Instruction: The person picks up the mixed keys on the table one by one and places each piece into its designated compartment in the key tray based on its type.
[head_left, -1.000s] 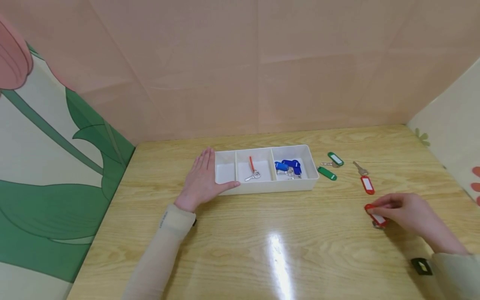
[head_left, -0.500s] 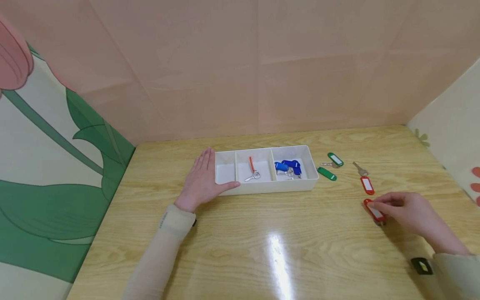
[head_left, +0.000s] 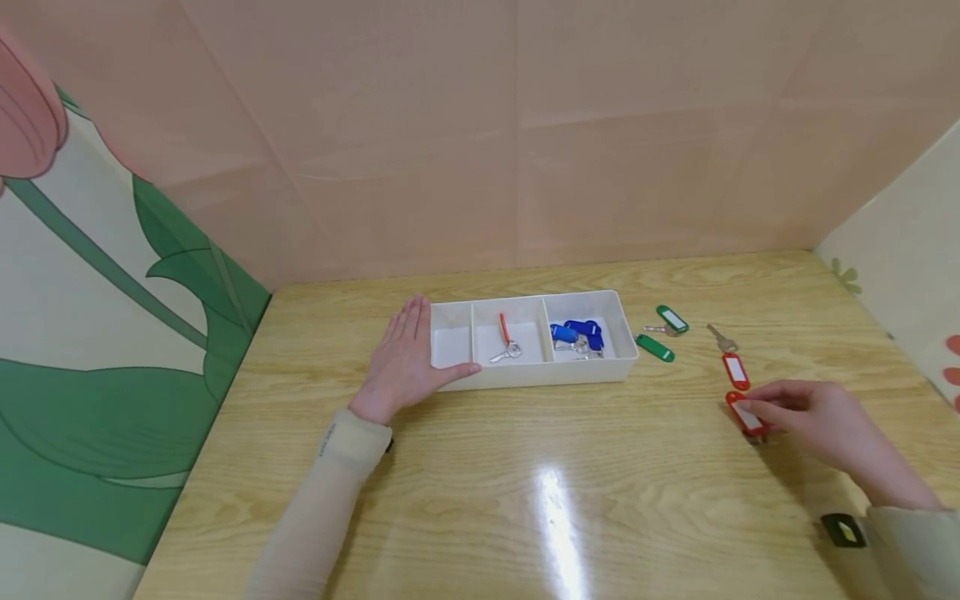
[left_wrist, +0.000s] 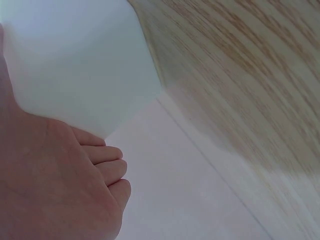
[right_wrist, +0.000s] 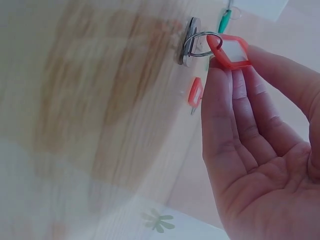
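My left hand [head_left: 401, 362] lies flat along the left end of a white three-compartment tray [head_left: 525, 377], fingers straight and thumb along its front wall. In the left wrist view the palm is against the tray's side. At the right, my right hand [head_left: 817, 421] pinches a red key tag [right_wrist: 234, 51] between thumb and fingertips. A ring joins that tag to a key [right_wrist: 190, 42], hanging above the wood. Just behind it lies another red key tag [head_left: 736, 372] with its key [head_left: 722, 337] on the table.
Blue key tags [head_left: 583, 327] with keys fill part of the tray's right compartment; an orange-red tag [head_left: 503, 327] with a key sits in the middle one. Two green key tags [head_left: 672, 318] lie right of the tray. A pink wall covering [head_left: 517, 167] rises behind the table.
My right hand has shifted the pinched red key tag slightly away from me, closer to the other red tag. The left hand and the tray have stayed in place.
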